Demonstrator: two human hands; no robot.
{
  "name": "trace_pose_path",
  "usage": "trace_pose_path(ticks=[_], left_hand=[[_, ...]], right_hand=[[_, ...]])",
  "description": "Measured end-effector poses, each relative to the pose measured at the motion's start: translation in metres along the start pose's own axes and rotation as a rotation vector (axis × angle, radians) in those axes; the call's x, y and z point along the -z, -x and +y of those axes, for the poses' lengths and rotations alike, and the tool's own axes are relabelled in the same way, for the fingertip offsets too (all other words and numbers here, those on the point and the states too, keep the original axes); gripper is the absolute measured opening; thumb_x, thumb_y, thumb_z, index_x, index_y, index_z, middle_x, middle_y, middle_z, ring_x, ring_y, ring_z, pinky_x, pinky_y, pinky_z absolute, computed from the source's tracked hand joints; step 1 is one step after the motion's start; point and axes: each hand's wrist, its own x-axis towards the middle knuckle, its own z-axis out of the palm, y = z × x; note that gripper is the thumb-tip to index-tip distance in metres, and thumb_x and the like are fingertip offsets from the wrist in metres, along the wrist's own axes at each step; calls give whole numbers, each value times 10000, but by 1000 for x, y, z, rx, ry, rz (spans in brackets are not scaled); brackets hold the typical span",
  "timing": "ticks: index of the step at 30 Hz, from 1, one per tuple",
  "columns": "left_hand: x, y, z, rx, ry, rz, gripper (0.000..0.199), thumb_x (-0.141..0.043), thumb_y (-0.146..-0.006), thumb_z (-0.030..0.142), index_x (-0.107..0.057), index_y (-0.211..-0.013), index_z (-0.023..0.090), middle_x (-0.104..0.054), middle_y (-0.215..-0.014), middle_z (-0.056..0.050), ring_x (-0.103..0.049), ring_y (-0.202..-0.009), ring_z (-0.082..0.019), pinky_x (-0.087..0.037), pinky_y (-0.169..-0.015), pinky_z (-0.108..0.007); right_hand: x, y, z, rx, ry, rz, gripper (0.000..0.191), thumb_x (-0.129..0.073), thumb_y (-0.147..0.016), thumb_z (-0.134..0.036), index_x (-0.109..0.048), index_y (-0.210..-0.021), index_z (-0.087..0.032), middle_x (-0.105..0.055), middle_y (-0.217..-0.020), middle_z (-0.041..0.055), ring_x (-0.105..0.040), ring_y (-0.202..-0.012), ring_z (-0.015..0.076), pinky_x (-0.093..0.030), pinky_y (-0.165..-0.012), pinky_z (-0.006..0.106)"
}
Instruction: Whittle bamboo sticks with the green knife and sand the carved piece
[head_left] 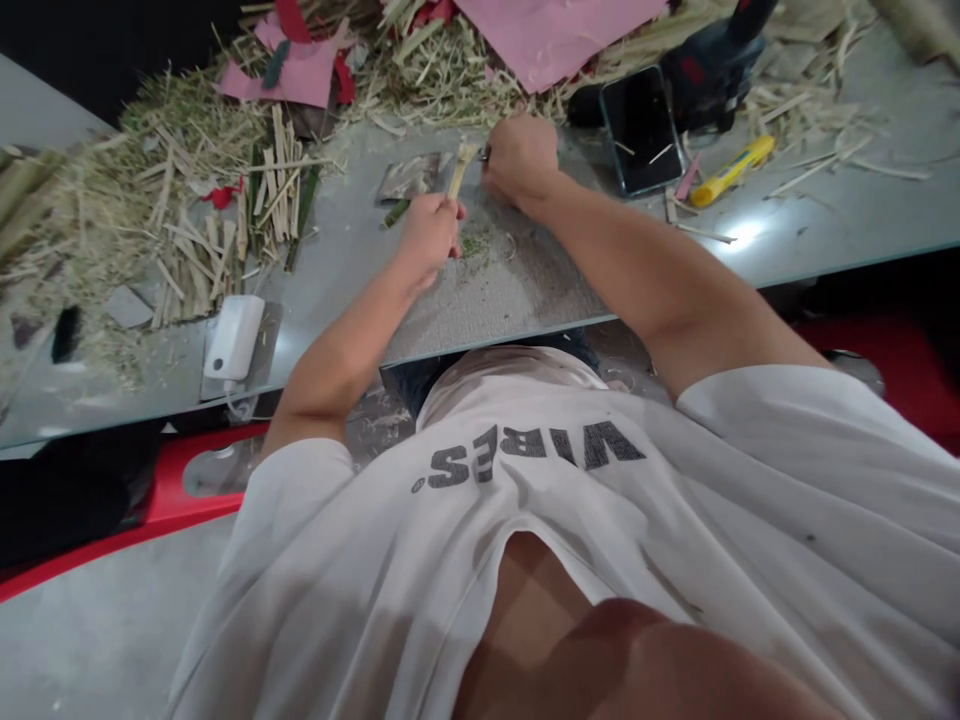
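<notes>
My left hand [433,238] is closed round a short pale bamboo strip [460,172], which points up and away from me with a frayed far end. Just to its right, my right hand [523,155] is closed in a fist on the table. A small dark tip shows at the fist's left side, close to the strip's end; what the fist holds is mostly hidden. Beside my left hand lie a green stick piece [396,212] and a flat greyish-brown sheet [410,178]. Fine green shavings [475,244] are scattered below the hands.
On the left are a pile of cut bamboo sticks [199,262], heaped shavings [180,135] and a white device [235,337] with a cable. Pink paper [551,35] lies at the back. To the right are a phone [642,130], a dark power tool [712,75] and a yellow cutter [733,172].
</notes>
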Motion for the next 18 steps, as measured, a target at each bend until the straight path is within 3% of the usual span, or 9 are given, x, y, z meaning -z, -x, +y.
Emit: trace_pose_path(ticks=[4, 8, 11, 15, 18], left_hand=[[17, -2, 5, 29, 34, -106, 471, -490, -1324, 303, -601, -875, 214, -467, -586, 41, -500, -495, -122, -522, -655, -277], [42, -7, 14, 103, 71, -306, 353, -548, -1268, 285, -733, -985, 182, -784, -867, -82, -727, -682, -183, -615, -734, -319], [50, -9, 18, 132, 86, -383, 251, -558, -1229, 228, -754, -1075, 198, -841, -997, -83, -741, -742, -188, -618, -755, -333], [44, -12, 16, 82, -24, -270, 356, -480, -1298, 321, -705, -1032, 246, -774, -853, -28, -627, -667, -177, -532, -711, -328], [39, -15, 12, -38, -147, -144, 420, -515, -1305, 389, -651, -918, 296, -669, -739, -12, -638, -747, -207, -519, -742, -331]], right_hand=[[1, 1, 0, 21, 26, -19, 334, -692, -1123, -148, -866, -1378, -22, -776, -1326, 284, -792, -1295, 403, -634, -1120, 492], [9, 8, 1, 56, 50, -7, 366, -718, -1131, -216, -859, -1376, 15, -769, -1310, 308, -788, -1276, 430, -631, -1125, 507], [15, 17, -3, 95, 60, 25, 357, -754, -1112, -240, -872, -1332, 15, -775, -1273, 307, -785, -1259, 492, -643, -1097, 573], [26, 29, -10, 123, 37, 85, 372, -686, -1179, -264, -860, -1357, 12, -764, -1282, 321, -772, -1275, 523, -634, -1083, 631], [32, 35, -12, 118, 0, 90, 386, -607, -1236, -259, -845, -1393, 3, -757, -1324, 313, -758, -1306, 509, -620, -1092, 651]])
